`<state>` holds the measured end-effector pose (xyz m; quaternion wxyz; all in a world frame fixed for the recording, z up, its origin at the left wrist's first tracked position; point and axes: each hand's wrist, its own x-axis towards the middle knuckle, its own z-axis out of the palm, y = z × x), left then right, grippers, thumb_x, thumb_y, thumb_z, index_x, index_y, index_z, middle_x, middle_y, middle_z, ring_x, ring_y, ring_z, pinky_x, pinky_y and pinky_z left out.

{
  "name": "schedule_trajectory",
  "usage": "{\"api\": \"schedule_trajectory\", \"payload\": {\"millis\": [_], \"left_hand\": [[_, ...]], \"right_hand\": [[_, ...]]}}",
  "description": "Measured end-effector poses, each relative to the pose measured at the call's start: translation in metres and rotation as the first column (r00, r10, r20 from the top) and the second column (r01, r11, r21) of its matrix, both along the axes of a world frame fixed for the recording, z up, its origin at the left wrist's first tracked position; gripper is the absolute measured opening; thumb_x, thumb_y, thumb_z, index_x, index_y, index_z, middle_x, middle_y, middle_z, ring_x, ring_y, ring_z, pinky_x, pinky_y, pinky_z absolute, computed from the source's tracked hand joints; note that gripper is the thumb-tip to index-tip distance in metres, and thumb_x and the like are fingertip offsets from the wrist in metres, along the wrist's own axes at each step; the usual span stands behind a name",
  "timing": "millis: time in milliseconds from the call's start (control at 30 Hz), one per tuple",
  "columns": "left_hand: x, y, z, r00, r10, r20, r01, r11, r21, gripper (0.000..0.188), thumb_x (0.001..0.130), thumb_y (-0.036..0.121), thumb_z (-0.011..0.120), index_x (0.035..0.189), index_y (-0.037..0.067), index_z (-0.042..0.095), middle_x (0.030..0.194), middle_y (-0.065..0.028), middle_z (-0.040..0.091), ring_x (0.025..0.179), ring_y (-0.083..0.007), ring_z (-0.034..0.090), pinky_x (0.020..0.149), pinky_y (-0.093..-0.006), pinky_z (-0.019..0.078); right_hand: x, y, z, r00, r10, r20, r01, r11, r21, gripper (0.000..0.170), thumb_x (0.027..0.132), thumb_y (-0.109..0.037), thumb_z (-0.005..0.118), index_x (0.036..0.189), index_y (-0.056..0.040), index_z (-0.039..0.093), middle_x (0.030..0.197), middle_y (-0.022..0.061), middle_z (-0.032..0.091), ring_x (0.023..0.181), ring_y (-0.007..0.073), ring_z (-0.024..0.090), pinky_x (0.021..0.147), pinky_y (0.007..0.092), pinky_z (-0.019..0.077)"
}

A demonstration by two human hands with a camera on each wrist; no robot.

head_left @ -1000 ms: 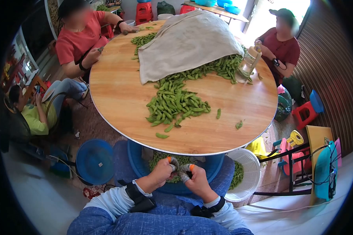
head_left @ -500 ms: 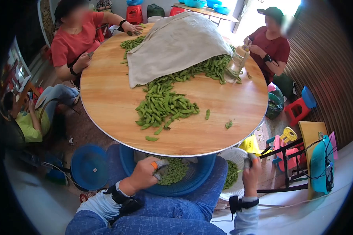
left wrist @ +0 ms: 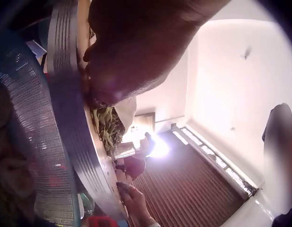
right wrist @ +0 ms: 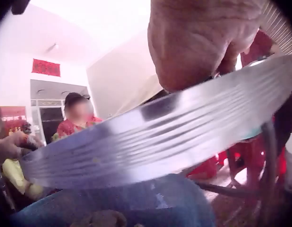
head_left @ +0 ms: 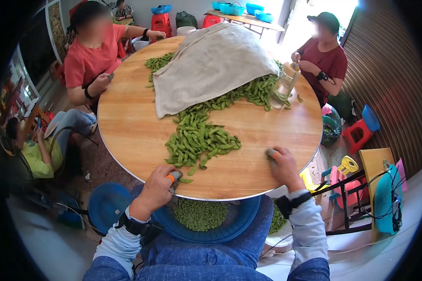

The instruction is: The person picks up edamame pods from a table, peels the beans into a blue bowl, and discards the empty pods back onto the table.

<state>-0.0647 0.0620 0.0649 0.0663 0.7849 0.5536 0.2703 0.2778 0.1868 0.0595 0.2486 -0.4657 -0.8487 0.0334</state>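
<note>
My left hand (head_left: pixel 157 189) rests at the table's near edge, its knuckles close to a heap of green soybean pods (head_left: pixel 199 143). Grey wrapping and an orange band cover its thumb. Farther right, my right hand (head_left: pixel 284 168) lies low over the tabletop (head_left: pixel 248 173), its wrapped digit pointing left. Both palms face down, and neither hand shows a thing in its grip; the undersides are hidden. Below the edge, shelled green beans (head_left: pixel 199 215) lie in a blue basin (head_left: pixel 241 229) at my lap.
A pale cloth (head_left: pixel 215 65) covers the larger pod heap. A clear jug (head_left: pixel 283 86) stands to its right. Two people in red sit across the table. A white basket (head_left: pixel 279 240) is partly behind my right arm, and an empty-looking blue tub (head_left: pixel 109 206) stands at left.
My hands parted from over the basin; the right went out over the white basket. Both have since come up onto the tabletop. The lone pod and leaf at right no longer show.
</note>
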Motion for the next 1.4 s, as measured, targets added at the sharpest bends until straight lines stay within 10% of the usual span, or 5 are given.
{"api": "schedule_trajectory", "payload": {"millis": [333,533,633,733,1400], "left_hand": [[0.001,0.003,-0.006,0.999,0.013,0.052,-0.006,0.991,-0.133,0.022,0.067,0.005,0.059,0.089,0.003,0.058,0.091,-0.0143,0.053,0.082,-0.0321,0.052,0.069,-0.0366,0.0425],[0.008,0.001,-0.001,0.992,0.097,0.08,-0.081,0.98,-0.182,0.013,0.07,0.004,0.058,0.082,0.002,0.057,0.076,-0.0092,0.057,0.063,-0.0261,0.055,0.057,-0.032,0.0443],[0.024,-0.015,0.001,0.594,0.33,0.733,0.198,0.824,-0.531,0.012,0.075,0.005,0.058,0.086,0.001,0.057,0.071,-0.0036,0.058,0.06,-0.0138,0.055,0.053,-0.0259,0.043],[0.042,-0.035,0.008,0.34,0.394,0.854,0.462,0.721,-0.517,0.011,0.077,0.005,0.059,0.086,0.001,0.057,0.072,-0.0004,0.057,0.06,-0.0051,0.05,0.052,-0.0193,0.0405],[0.063,-0.056,-0.006,0.292,0.477,0.829,0.508,0.657,-0.557,0.009,0.075,0.004,0.061,0.082,0.002,0.057,0.064,-0.0024,0.055,0.052,-0.0074,0.05,0.046,-0.0188,0.0389]], "right_hand": [[0.108,-0.107,-0.021,0.806,-0.505,-0.308,0.413,0.853,-0.319,0.018,0.078,-0.002,0.052,0.095,0.0023,0.056,0.093,0.0125,0.058,0.086,0.0206,0.055,0.076,0.0289,0.0418],[0.015,-0.15,-0.023,0.608,-0.452,-0.652,-0.078,0.784,-0.616,0.019,0.079,-0.006,0.054,0.096,0.0008,0.058,0.087,0.0045,0.06,0.078,0.0114,0.053,0.072,0.0229,0.0421],[-0.041,-0.156,-0.004,0.652,-0.304,-0.694,-0.364,0.678,-0.639,0.02,0.081,-0.008,0.053,0.098,0.0014,0.057,0.088,0.0043,0.059,0.08,0.0108,0.053,0.072,0.0229,0.0421],[-0.081,-0.157,0.002,0.566,-0.324,-0.758,-0.572,0.508,-0.644,0.019,0.081,-0.01,0.053,0.097,0.0005,0.057,0.087,0.0022,0.059,0.078,0.0088,0.051,0.07,0.0217,0.0409],[-0.103,-0.159,0.008,0.415,-0.473,-0.777,-0.726,0.342,-0.596,0.013,0.08,-0.013,0.056,0.089,-0.0034,0.058,0.078,-0.0005,0.058,0.066,0.0047,0.047,0.06,0.0176,0.0365]]}}
